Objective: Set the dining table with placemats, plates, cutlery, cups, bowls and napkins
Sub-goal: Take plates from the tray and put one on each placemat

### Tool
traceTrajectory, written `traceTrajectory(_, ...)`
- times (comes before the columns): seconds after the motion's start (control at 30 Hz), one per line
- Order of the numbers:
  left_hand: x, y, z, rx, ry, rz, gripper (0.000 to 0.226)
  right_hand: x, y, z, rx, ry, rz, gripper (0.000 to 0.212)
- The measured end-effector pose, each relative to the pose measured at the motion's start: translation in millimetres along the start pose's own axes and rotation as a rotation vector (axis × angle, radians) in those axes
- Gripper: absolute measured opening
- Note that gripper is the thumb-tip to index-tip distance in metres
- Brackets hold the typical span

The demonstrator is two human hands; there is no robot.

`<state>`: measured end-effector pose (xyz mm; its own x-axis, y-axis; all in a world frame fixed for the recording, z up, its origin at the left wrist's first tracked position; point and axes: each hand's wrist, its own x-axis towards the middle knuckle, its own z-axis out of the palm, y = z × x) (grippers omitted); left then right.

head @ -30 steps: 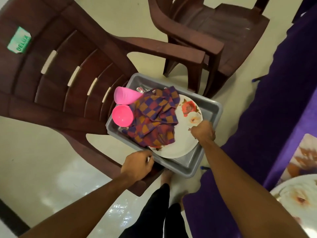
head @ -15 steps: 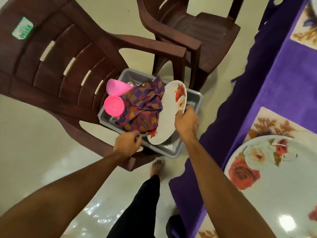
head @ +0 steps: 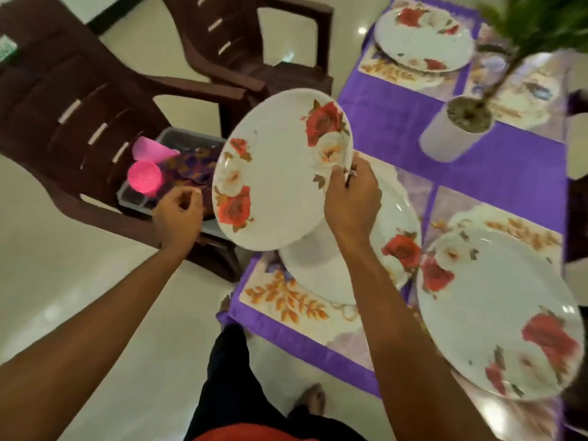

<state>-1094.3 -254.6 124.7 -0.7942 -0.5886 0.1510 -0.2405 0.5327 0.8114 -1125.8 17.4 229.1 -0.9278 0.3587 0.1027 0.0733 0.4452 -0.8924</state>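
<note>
My right hand grips the rim of a white rose-patterned plate, held tilted in the air between the chair and the table. My left hand hovers loosely curled over the grey tray and holds nothing. In the tray lie two pink cups and a checked purple-orange napkin. On the purple tablecloth three more rose plates lie on floral placemats: one under my right arm, one at the right, one at the far end.
The tray sits on the seat of a brown plastic chair; a second brown chair stands behind it. A potted plant in a white pot stands mid-table. Glossy cream floor lies to the left. My legs and feet show below.
My right hand lifted the plate out of the tray and swung it up toward the table. My left hand let go of the tray's edge. My view turned right onto the table.
</note>
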Motion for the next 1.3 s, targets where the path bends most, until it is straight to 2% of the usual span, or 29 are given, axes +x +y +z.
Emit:
traceTrajectory(0.1,-57,43,10,-0.127,-0.033,0.049,0.015,-13,26,-94,-0.062,0.089,-0.038,0.011)
traceTrajectory(0.2,-107,80,27,-0.155,-0.130,0.093,0.018,-28,64,-181,-0.085,0.170,-0.021,0.027)
traceTrajectory(0.37,-164,143,77,-0.157,-0.353,0.155,0.016,-36,128,-292,-0.054,0.362,0.157,0.017)
traceTrajectory(0.5,-192,188,127,-0.097,-0.544,0.293,0.011,-26,164,-339,0.042,0.552,0.306,0.013)
traceTrajectory(0.7,-209,249,225,-0.060,-0.720,0.339,0.011,42,199,-357,0.370,0.764,0.515,0.012)
traceTrajectory(0.8,-202,276,286,-0.031,-0.780,0.387,0.017,108,219,-352,0.532,0.769,0.591,0.013)
traceTrajectory(0.9,-187,304,349,0.078,-0.828,0.496,0.039,183,243,-341,0.590,0.728,0.607,0.017)
traceTrajectory(0.97,-177,321,386,0.137,-0.839,0.557,0.051,231,259,-330,0.647,0.717,0.601,0.024)
traceTrajectory(1.17,-145,347,493,0.249,-0.796,0.672,0.062,343,288,-302,0.816,0.691,0.619,0.032)
traceTrajectory(1.3,-118,364,549,0.300,-0.731,0.716,0.063,408,312,-290,0.752,0.652,0.631,0.029)
